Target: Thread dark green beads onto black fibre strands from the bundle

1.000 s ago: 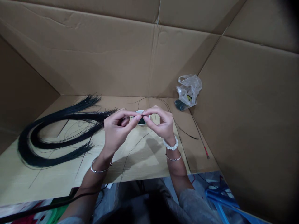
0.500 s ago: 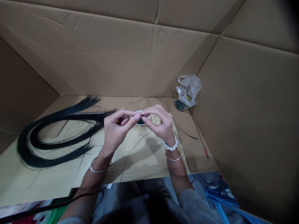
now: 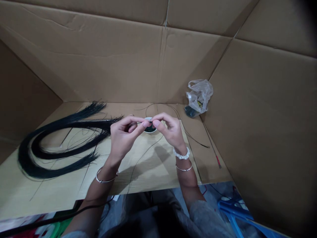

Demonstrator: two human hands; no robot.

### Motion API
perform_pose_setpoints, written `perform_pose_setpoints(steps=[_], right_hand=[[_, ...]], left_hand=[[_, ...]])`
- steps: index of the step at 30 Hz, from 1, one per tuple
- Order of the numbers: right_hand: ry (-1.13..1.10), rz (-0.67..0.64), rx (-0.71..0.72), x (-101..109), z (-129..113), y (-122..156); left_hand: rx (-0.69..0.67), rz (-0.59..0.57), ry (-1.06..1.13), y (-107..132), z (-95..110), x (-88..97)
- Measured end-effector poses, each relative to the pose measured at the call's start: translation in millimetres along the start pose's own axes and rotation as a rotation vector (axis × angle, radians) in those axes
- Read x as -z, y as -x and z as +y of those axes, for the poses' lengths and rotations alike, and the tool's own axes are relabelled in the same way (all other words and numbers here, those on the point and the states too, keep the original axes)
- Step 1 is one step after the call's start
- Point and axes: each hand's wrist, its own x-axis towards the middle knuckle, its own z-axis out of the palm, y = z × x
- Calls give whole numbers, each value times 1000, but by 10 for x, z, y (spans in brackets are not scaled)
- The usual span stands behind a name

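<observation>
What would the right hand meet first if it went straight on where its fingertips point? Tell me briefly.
The left hand: the right hand points across at its pinched fingertips, almost touching, with a thin black strand pinched between both. The small white bowl seems to lie lower, behind.

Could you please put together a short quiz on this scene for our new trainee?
1. True or false: the bundle of dark strands lies to the right of the right hand.
2. What do the left hand and the right hand pinch between them? A a thin strand; B a pair of scissors; C a spoon.
3. Fill in: the clear plastic bag lies at the back ___ corner of the table.
Key: 1 false; 2 A; 3 right.
</observation>
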Motion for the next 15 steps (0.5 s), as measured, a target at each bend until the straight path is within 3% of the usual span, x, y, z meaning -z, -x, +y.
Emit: perform_pose_setpoints(steps=[4,8,15], right_hand=[[-45,-27,-47,-11,14,-1],[64,-17,26,-3,19,-6],[93,13,65,-4,27,-9]], left_hand=[[-5,-25,-6,-7,10,14],[-7,-124,-52,-17,11,25],[19,-95,-26,-29,-2,18]])
